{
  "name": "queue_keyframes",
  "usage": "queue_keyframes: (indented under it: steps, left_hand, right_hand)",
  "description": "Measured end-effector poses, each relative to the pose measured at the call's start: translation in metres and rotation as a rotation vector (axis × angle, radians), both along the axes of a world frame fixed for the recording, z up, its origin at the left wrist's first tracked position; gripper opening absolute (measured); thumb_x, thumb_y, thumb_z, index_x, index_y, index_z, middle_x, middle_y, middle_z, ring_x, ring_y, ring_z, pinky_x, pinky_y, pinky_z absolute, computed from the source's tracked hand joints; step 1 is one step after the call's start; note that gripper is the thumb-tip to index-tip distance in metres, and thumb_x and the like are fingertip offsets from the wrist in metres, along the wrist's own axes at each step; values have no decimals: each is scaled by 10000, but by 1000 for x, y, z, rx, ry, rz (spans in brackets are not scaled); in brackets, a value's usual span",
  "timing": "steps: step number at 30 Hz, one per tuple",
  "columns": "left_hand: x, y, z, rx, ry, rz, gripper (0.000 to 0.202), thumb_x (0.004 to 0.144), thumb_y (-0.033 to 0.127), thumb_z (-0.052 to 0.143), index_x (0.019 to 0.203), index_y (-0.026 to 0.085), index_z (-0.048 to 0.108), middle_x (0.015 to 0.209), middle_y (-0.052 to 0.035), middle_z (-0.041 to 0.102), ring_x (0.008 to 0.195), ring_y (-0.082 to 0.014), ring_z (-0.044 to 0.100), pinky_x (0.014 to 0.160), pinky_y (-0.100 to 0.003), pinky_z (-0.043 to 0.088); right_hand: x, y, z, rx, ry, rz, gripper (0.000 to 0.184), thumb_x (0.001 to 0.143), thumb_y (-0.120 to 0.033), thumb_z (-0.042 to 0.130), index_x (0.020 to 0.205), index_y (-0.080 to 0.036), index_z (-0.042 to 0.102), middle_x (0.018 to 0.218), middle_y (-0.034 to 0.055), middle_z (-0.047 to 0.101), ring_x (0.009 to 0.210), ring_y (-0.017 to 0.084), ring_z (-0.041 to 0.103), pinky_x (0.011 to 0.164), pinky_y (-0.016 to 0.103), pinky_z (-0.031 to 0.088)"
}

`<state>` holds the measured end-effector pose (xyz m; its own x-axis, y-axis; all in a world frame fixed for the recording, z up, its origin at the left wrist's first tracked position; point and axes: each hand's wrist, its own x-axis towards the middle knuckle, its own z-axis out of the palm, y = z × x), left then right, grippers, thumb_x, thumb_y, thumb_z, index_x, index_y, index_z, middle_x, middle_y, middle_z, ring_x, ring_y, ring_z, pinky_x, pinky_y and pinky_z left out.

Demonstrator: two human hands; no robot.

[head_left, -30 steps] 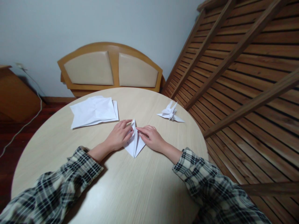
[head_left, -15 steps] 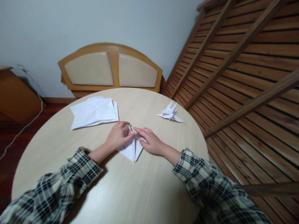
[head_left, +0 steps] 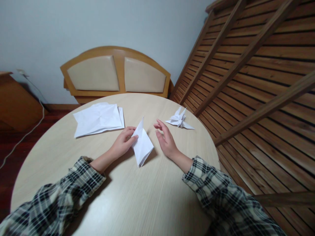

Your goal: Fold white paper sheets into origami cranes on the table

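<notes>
My left hand [head_left: 123, 143] pinches the folded paper [head_left: 142, 144]; my right hand [head_left: 165, 139] hovers just beside it, fingers spread.

Nothing can be read here: no writing, label, brand, number or sign. The folded paper [head_left: 143, 146] is plain white on every face that shows. So are the loose sheets [head_left: 98, 118] at ten o'clock from it and the paper crane [head_left: 179, 118] at two o'clock.
</notes>
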<state>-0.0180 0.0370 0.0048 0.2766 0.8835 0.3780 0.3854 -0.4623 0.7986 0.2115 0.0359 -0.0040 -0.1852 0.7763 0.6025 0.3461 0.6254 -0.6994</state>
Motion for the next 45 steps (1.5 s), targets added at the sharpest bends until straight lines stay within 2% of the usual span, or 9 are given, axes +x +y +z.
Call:
queue_keyframes:
  steps: [4, 6, 9, 15, 20, 24, 29, 36, 45]
  left_hand:
    - [5, 0, -8, -337, -432, -27, 246, 817, 380, 647, 946, 176, 694, 905, -62, 669, 807, -207, 592, 767, -348, 491]
    - [8, -1, -12, -491, -651, -58, 257, 760, 373, 709, 939, 189, 693, 884, -37, 681, 769, -192, 604, 735, -326, 497]
    - [10, -4, -13, -607, -768, -82, 294, 695, 362, 778, 923, 191, 707, 882, -31, 705, 760, -190, 623, 716, -308, 502]
    - [11, -7, -5, -592, -686, -81, 342, 608, 357, 843, 863, 159, 731, 782, -18, 692, 632, -135, 573, 578, -237, 434]
    - [10, -3, -4, -551, -565, -58, 343, 547, 345, 864, 785, 143, 722, 722, -19, 686, 628, -151, 576, 600, -256, 439]
    - [9, -2, -3, -496, -487, 8, 410, 625, 524, 814, 729, 144, 700, 668, -17, 661, 600, -152, 548, 580, -257, 401]
    - [6, 0, 1, -524, -454, -33, 667, 768, 785, 513, 696, 147, 692, 648, -63, 667, 631, -211, 596, 625, -314, 450]
    - [2, 0, 8, -412, -239, 1, 351, 729, 486, 751, 646, 152, 683, 578, -30, 585, 521, -141, 466, 474, -261, 298]
    - [-2, 2, 7, -382, -112, -77, 363, 762, 450, 718, 574, 161, 606, 536, 12, 463, 503, -112, 367, 482, -263, 222]
  right_hand:
    - [-1, 6, -6, -222, 196, 53, 507, 998, -548, 401, 1423, -274, 435, 1310, 128, 589, 1190, 235, 583, 1022, 471, 469]
    - [-3, 7, -7, -307, 236, 109, 542, 962, -601, 451, 1373, -251, 486, 1285, 137, 608, 1181, 240, 590, 1023, 468, 464]
    - [-6, 5, -6, -424, 245, 216, 555, 922, -642, 497, 1302, -240, 546, 1230, 128, 642, 1146, 241, 605, 1004, 456, 470]
    - [-8, 1, -4, -566, 216, 349, 448, 828, -601, 655, 1056, -216, 621, 989, 60, 674, 907, 201, 631, 809, 358, 508]
    - [-10, 2, -5, -585, 202, 316, 350, 798, -525, 697, 861, -195, 598, 823, 10, 625, 748, 150, 573, 667, 282, 445]
    - [-9, 3, -6, -559, 186, 253, 325, 798, -492, 688, 791, -190, 567, 762, -5, 594, 699, 139, 540, 624, 268, 406]
    - [-8, 4, -6, -523, 149, 206, 292, 804, -465, 665, 781, -194, 559, 754, -1, 592, 689, 142, 542, 608, 268, 405]
    - [-7, 4, -5, -478, 70, 170, 276, 811, -455, 650, 774, -197, 560, 744, 5, 604, 674, 143, 535, 585, 263, 414]
    - [-4, 4, -6, -416, -39, 118, 295, 858, -435, 590, 699, -187, 573, 660, -12, 540, 616, 127, 471, 581, 267, 343]
